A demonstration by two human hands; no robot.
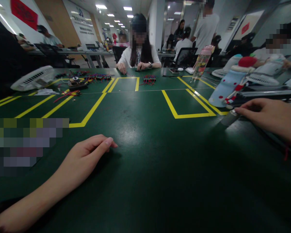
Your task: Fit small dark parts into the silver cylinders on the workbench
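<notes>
My right hand pinches a small silver cylinder between thumb and fingertips, low over the right part of the green table. The cylinder tilts and its lower end is close to the tabletop; whether it touches cannot be told. My left hand rests on the table left of the middle, its fingers curled together with the thumb along them. Nothing shows in it. Just beyond my right hand stands a light blue bottle with a red top, leaning in the picture.
Yellow tape marks rectangles on the green table. Wired parts and a white fan lie at the far left, a small wired bundle at the far middle. A clear bottle stands back right. A person sits opposite.
</notes>
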